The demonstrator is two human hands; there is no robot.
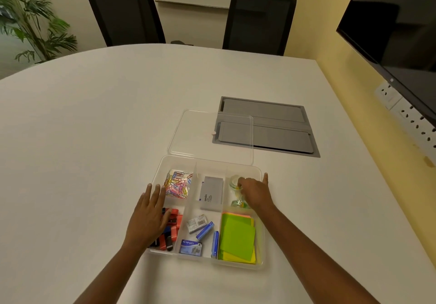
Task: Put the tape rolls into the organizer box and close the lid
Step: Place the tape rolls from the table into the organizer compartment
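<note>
- Head view: a clear organizer box (258, 264) sits on the white surface (82, 138) close to its near edge, with its clear lid (188, 126) swung open and lying flat behind it, partly over a grey panel (283, 115) set into the surface.
- The right hand (256, 192) reaches into the box's far right compartment, fingers curled onto a clear tape roll (234, 181); whether it grips the roll I cannot tell.
- A second tape roll (237, 203) lies in the same compartment, just beside the wrist.
- The left hand (148, 216) lies flat with fingers spread over the box's left edge, holding nothing, above red and black pieces (173, 229).
- Other compartments hold coloured paper clips (178, 183), a grey card box (211, 192), staple boxes (200, 228) and green sticky notes (237, 237).
</note>
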